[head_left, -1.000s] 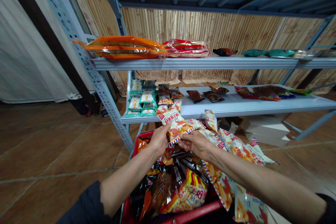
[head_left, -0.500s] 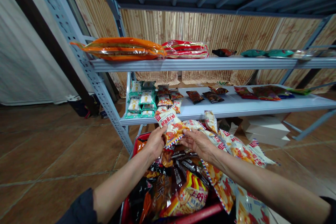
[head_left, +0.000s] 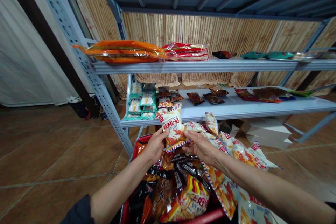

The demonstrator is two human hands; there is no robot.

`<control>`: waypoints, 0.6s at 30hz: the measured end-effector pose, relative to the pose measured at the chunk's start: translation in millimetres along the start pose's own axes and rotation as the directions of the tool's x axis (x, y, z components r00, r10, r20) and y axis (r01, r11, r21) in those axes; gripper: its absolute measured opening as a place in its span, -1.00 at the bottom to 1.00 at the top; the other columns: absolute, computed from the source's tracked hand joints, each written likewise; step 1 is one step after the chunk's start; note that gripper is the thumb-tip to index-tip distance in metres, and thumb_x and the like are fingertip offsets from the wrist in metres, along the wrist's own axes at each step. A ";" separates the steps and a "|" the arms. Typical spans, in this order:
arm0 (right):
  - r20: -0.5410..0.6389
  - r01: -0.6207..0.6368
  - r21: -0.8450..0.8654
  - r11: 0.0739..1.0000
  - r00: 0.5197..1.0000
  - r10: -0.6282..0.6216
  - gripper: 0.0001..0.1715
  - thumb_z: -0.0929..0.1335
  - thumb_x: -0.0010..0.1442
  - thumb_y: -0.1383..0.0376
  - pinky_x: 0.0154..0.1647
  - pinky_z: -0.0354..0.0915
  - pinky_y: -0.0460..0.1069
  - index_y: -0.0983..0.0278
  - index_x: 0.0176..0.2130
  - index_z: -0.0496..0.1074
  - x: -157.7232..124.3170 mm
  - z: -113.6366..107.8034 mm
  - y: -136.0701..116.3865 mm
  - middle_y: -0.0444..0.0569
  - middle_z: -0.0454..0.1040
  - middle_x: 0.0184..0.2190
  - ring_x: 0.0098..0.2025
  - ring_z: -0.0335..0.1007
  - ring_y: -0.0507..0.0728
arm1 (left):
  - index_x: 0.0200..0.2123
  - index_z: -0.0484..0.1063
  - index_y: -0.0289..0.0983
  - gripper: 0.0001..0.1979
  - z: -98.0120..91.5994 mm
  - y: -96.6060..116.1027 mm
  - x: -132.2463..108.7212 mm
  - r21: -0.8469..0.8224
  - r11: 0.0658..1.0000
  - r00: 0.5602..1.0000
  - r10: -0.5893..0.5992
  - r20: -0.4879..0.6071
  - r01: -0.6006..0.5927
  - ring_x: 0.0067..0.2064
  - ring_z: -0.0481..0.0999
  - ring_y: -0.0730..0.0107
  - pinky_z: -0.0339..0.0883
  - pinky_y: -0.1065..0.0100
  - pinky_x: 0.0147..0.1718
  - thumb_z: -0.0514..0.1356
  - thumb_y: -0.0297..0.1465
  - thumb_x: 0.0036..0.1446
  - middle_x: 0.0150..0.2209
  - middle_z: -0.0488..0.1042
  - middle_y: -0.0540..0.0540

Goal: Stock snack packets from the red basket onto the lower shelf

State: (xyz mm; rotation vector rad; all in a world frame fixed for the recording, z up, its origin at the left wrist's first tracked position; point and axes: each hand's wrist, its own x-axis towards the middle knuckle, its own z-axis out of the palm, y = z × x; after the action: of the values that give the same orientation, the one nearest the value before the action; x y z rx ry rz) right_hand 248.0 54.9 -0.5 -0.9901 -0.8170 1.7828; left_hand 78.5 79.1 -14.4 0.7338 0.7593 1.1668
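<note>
Between my two hands is a white snack bag [head_left: 173, 129] with red lettering and a striped lower edge, held tilted in front of the lower shelf's edge. My left hand [head_left: 156, 146] pinches its left side, the thumb on the front. My right hand [head_left: 201, 145] grips its right side with the thumb, its other fingers curled behind. Below my hands stands a red basket [head_left: 126, 206] heaped with snack bags, among them a yellow and red bag [head_left: 193, 197]. Several more white snack bags [head_left: 238, 148] spill over its right side.
A blue metal shelf rack [head_left: 210, 65] stands ahead. Its lower shelf bears stacked green packets [head_left: 147, 98], small brown bags [head_left: 195, 98] and colourful bags [head_left: 267, 94]. On the upper shelf lie an orange package [head_left: 126, 50] and a red-striped one [head_left: 186, 51]. White boxes [head_left: 266, 131] sit below, right.
The white snack bag has turned more upright and its front now faces me more squarely. Both hands have stayed on it, and the view has shifted slightly.
</note>
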 end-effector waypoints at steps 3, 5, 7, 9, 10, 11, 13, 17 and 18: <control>-0.006 0.006 -0.040 0.999 1.000 -0.006 -0.77 0.42 0.01 0.20 -0.44 0.36 -0.17 0.27 -0.31 0.46 1.5 -0.4 1.1 -0.09 0.51 -0.33 -0.46 0.37 -0.07 | -0.06 0.39 -0.27 -0.61 -0.3 1.3 -1.8 0.025 1.000 1.000 -0.009 -0.001 0.009 -0.15 0.51 0.29 0.35 0.30 -0.12 0.26 -0.38 -0.02 -0.13 0.51 -0.17; -0.021 0.023 -0.054 0.998 0.999 -0.024 -0.79 0.42 0.01 0.20 -0.49 0.33 -0.20 0.27 -0.33 0.48 4.5 -2.3 3.8 -0.10 0.51 -0.34 -0.48 0.35 -0.09 | -0.07 0.39 -0.26 -0.61 0.1 1.9 -2.4 0.038 0.999 1.000 -0.020 -0.007 0.021 -0.16 0.51 0.30 0.35 0.31 -0.13 0.26 -0.37 -0.02 -0.13 0.51 -0.16; -0.049 0.021 -0.070 0.997 0.999 -0.025 -0.81 0.41 0.02 0.21 -0.56 0.29 -0.22 0.27 -0.34 0.48 7.3 -3.9 6.3 -0.11 0.52 -0.37 -0.52 0.34 -0.09 | -0.08 0.41 -0.27 -0.61 0.4 1.7 -2.2 0.043 0.999 0.999 -0.029 -0.016 0.030 -0.17 0.52 0.31 0.35 0.32 -0.15 0.27 -0.35 -0.03 -0.13 0.51 -0.16; -0.076 0.019 -0.093 0.995 0.997 -0.027 -0.81 0.42 0.01 0.21 -0.60 0.27 -0.22 0.27 -0.34 0.49 8.6 -4.2 7.5 -0.11 0.52 -0.38 -0.53 0.34 -0.08 | -0.11 0.42 -0.27 -0.62 0.0 0.8 -1.2 0.050 0.998 0.999 -0.029 -0.026 0.030 -0.19 0.52 0.30 0.35 0.33 -0.17 0.28 -0.34 -0.05 -0.14 0.52 -0.16; -0.085 0.022 -0.105 0.994 0.996 -0.031 -0.80 0.42 0.01 0.21 -0.60 0.27 -0.21 0.27 -0.33 0.49 8.5 -3.8 7.5 -0.10 0.52 -0.38 -0.51 0.35 -0.07 | -0.12 0.42 -0.27 -0.62 -0.4 0.1 -0.7 0.057 0.998 0.999 -0.027 -0.032 0.028 -0.20 0.52 0.30 0.36 0.33 -0.19 0.28 -0.33 -0.05 -0.15 0.52 -0.16; -0.092 0.028 -0.116 0.993 0.995 -0.039 -0.79 0.42 0.01 0.20 -0.59 0.27 -0.21 0.27 -0.32 0.50 8.2 -3.0 7.3 -0.09 0.53 -0.36 -0.50 0.36 -0.06 | -0.12 0.42 -0.26 -0.62 -1.0 -0.6 -0.1 0.067 0.997 0.999 -0.023 -0.038 0.025 -0.20 0.53 0.30 0.36 0.33 -0.20 0.28 -0.32 -0.06 -0.16 0.52 -0.16; -0.100 0.038 -0.130 0.991 0.994 -0.052 -0.77 0.42 0.01 0.20 -0.58 0.28 -0.21 0.27 -0.31 0.50 7.3 -1.3 6.8 -0.08 0.53 -0.34 -0.48 0.37 -0.06 | -0.12 0.42 -0.26 -0.62 -1.8 -1.8 0.7 0.087 0.996 0.999 -0.011 -0.042 0.015 -0.21 0.52 0.30 0.36 0.34 -0.22 0.28 -0.31 -0.05 -0.18 0.53 -0.15; -0.118 0.046 -0.129 0.991 0.991 -0.061 -0.79 0.41 0.02 0.20 -0.57 0.30 -0.22 0.28 -0.32 0.51 8.9 -0.6 8.3 -0.07 0.53 -0.34 -0.47 0.38 -0.06 | -0.13 0.41 -0.25 -0.65 -1.7 -3.5 1.2 0.134 0.991 0.999 0.020 -0.050 -0.014 -0.20 0.52 0.29 0.35 0.33 -0.24 0.25 -0.30 -0.03 -0.20 0.53 -0.14; -0.117 0.050 -0.128 0.990 0.991 -0.065 -0.79 0.41 0.03 0.20 -0.55 0.31 -0.22 0.27 -0.32 0.51 10.2 -1.2 9.3 -0.07 0.53 -0.34 -0.45 0.39 -0.05 | -0.14 0.42 -0.25 -0.65 -1.7 -4.1 1.7 0.156 0.988 0.998 0.024 -0.066 -0.014 -0.21 0.52 0.29 0.35 0.33 -0.24 0.25 -0.29 -0.03 -0.20 0.53 -0.14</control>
State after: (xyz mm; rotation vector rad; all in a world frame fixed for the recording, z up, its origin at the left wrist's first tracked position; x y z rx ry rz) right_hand 242.7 61.0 -11.8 -1.1332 -0.8807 1.6218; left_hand 79.5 80.0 -19.0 0.8354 0.9094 1.1633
